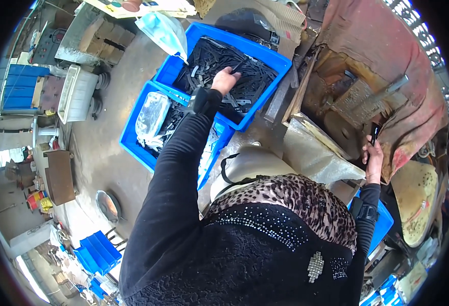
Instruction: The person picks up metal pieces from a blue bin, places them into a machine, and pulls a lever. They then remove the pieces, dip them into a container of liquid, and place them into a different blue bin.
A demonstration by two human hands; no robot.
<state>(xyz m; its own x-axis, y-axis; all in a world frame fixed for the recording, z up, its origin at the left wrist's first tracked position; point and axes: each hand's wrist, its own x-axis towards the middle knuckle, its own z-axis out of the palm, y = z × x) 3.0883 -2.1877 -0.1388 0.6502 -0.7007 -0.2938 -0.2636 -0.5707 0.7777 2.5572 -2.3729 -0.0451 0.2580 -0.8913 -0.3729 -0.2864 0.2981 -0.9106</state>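
Observation:
Over a large blue bin (pixel 282 69) heaped with dark flat metal strips (pixel 206 64), my left hand (pixel 226 81) has its fingers closed on a black strip (pixel 241 66). That arm reaches forward across a second blue bin (pixel 131 133). Off to the right, my right hand (pixel 372 155) pinches a slim dark strip (pixel 375 133), held upright beside the open housing of a grimy machine (pixel 357 102). A round disc (pixel 338 125) shows inside the housing. The strip's lower end is hidden by my fingers.
Red-brown cloth (pixel 387 41) drapes over the machine. A clear plastic bag (pixel 152 115) lies in the second bin, and a light blue face mask (pixel 163 31) hangs at the first bin's corner. A white tub (pixel 76 94) and a round pan (pixel 108 206) stand to the left.

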